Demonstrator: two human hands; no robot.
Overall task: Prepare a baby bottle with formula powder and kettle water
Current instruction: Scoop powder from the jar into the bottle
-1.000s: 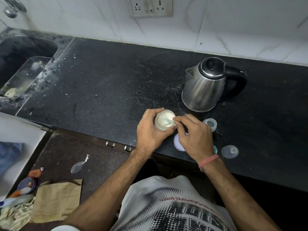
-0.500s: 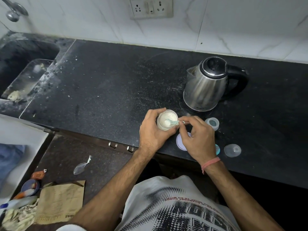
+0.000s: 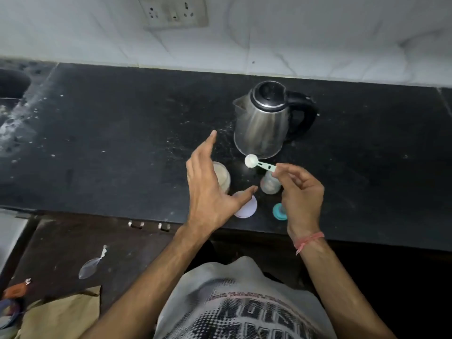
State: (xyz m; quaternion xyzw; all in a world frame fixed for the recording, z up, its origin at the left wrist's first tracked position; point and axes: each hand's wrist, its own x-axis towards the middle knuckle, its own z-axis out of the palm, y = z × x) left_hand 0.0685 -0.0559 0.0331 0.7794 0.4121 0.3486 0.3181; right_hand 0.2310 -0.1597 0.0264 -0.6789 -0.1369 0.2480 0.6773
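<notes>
Right hand (image 3: pixel 302 192) fingers pinch the scoop (image 3: pixel 259 163); left hand (image 3: pixel 210 189) fingers spread wide

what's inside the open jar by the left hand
The jar holds pale formula powder, filled near the rim. The open left hand hovers over its left side and hides that part, so the depth cannot be seen.

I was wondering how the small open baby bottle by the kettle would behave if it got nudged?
The baby bottle looks like light, clear plastic with little visible inside, so a nudge would probably slide or tip it. It stands tall for its base and uncapped, so any contents could spill. The right hand holds the scoop just above it, so a bump seems possible.
</notes>
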